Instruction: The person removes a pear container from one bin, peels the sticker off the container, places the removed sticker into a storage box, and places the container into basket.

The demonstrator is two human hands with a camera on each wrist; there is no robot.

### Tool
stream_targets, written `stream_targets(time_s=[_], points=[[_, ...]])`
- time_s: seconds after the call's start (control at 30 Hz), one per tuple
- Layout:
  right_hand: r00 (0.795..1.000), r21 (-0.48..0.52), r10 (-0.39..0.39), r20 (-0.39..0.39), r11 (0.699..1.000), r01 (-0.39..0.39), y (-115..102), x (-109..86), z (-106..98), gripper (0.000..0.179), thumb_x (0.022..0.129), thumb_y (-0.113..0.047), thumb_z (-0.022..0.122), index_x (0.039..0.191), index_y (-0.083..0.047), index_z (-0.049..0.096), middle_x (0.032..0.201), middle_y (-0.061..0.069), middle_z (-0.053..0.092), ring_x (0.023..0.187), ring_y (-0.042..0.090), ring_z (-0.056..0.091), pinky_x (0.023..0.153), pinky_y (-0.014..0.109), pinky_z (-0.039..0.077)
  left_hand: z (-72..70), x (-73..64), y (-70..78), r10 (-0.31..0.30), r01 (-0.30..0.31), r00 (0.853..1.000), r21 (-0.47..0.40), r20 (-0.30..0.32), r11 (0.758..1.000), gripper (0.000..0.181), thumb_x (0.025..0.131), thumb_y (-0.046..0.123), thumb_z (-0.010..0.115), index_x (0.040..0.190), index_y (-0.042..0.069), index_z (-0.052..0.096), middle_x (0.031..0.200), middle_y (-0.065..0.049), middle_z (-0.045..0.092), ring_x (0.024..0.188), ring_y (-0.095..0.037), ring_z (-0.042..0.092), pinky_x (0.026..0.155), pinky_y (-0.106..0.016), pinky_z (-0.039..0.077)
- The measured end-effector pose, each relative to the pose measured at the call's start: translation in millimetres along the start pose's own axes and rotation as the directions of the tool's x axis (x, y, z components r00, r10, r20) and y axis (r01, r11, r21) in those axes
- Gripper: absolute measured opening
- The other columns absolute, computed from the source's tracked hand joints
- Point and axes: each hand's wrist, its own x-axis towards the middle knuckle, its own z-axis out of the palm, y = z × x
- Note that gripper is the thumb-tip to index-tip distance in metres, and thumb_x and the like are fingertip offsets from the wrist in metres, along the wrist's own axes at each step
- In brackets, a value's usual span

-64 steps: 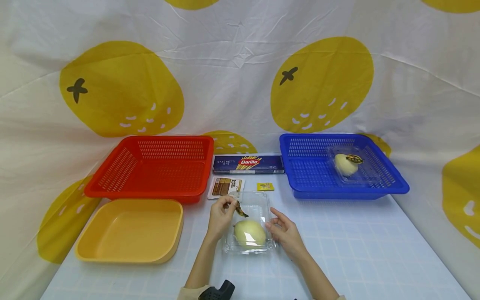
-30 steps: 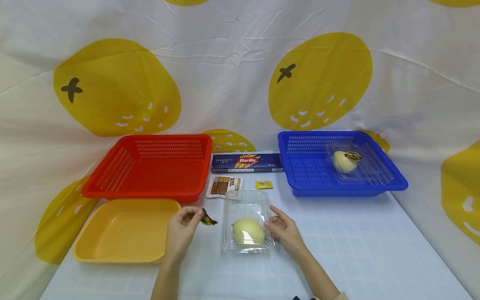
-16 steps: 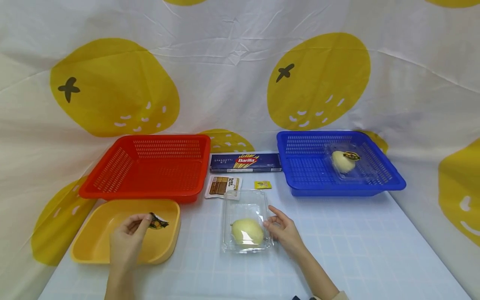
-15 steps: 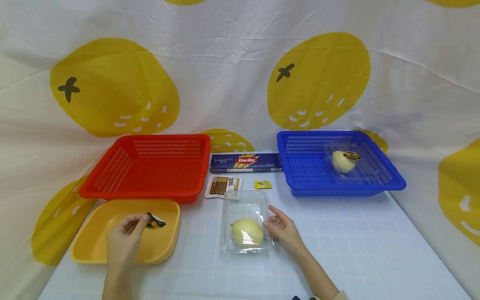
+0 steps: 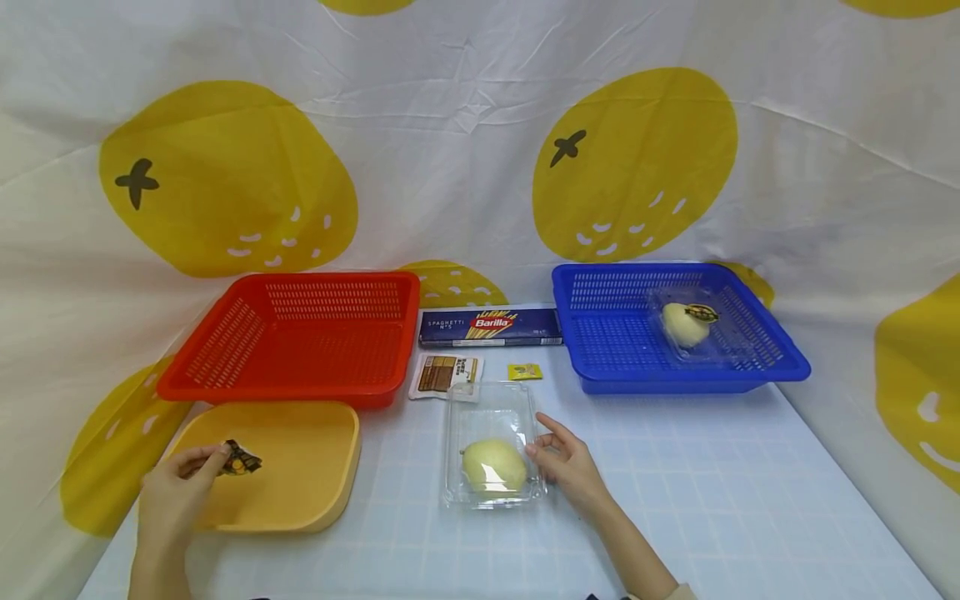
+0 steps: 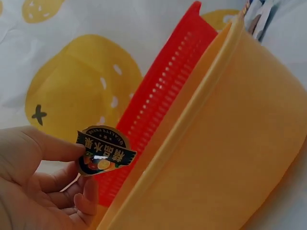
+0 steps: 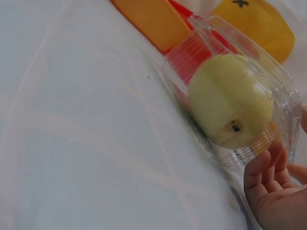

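Note:
In the head view my left hand is over the left part of the yellow basin. Thumb and fingers pinch a fruit label, dark with gold lettering and printed fruit; its face shows in the left wrist view. My right hand rests its fingers against the right side of a transparent plastic box on the table. Inside that box lies a pale yellow-green pear. The right wrist view shows loosely bent fingers beside the box wall, close to the pear's dark-spotted end.
Behind the basin stands a red basket. A blue basket at the back right holds another boxed, labelled pear. Between the baskets lie a spaghetti box, a brown-and-white packet and a small yellow sachet.
My left hand has carried the label from above the transparent box leftward until it hangs over the yellow basin. My right hand stays at the box's right side.

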Motion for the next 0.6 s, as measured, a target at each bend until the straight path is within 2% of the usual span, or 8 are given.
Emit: stream_targets(time_s=[0.17, 0.33, 0.47, 0.6], points=[[1.000, -0.002, 0.001, 0.003, 1.000, -0.001, -1.1, -0.1, 0.5, 0.065, 0.084, -0.005, 0.066, 0.142, -0.001, 0.036, 0.090, 0.004, 0.052, 0.057, 0.005, 0.044, 0.052, 0.017, 0.038, -11.4, 18.9, -16.5, -0.006, 0.005, 1.000, 0.037, 0.025, 0.999, 0.044, 0.091, 0.033, 0.059, 0.104, -0.010, 0.062, 0.068, 0.020, 0.057, 0.063, 0.006, 0.048, 0.055, -0.018, 0.044], [1.000, -0.002, 0.002, -0.003, 1.000, -0.002, -2.0, -0.2, 1.2, 0.064, 0.085, -0.004, 0.066, 0.142, -0.002, 0.037, 0.090, 0.004, 0.052, 0.057, 0.005, 0.044, 0.052, 0.017, 0.038, -13.6, 32.4, -27.6, -0.003, -0.002, 0.998, 0.087, 0.057, 0.996, 0.048, 0.092, 0.029, 0.057, 0.110, -0.016, 0.057, 0.070, 0.009, 0.061, 0.060, 0.002, 0.050, 0.054, -0.019, 0.044], [1.000, -0.002, -0.007, -0.006, 1.000, 0.007, -2.1, -0.9, 0.9, 0.065, 0.084, -0.003, 0.066, 0.142, 0.000, 0.036, 0.089, 0.004, 0.052, 0.057, 0.004, 0.044, 0.052, 0.017, 0.038, -11.2, 43.5, -33.5, 0.010, -0.021, 0.992, 0.083, 0.125, 0.996, 0.053, 0.093, 0.029, 0.056, 0.112, -0.020, 0.054, 0.071, 0.004, 0.064, 0.060, 0.002, 0.053, 0.054, -0.022, 0.049], [1.000, 0.000, -0.005, -0.009, 1.000, 0.005, -1.9, -1.1, 1.4, 0.065, 0.084, -0.003, 0.066, 0.142, -0.001, 0.036, 0.089, 0.004, 0.052, 0.057, 0.005, 0.044, 0.052, 0.017, 0.038, -9.9, 53.5, -37.0, 0.026, -0.044, 0.978, 0.082, 0.208, 0.996, 0.055, 0.093, 0.029, 0.054, 0.112, -0.023, 0.051, 0.076, -0.001, 0.064, 0.062, -0.002, 0.055, 0.056, -0.024, 0.051]])
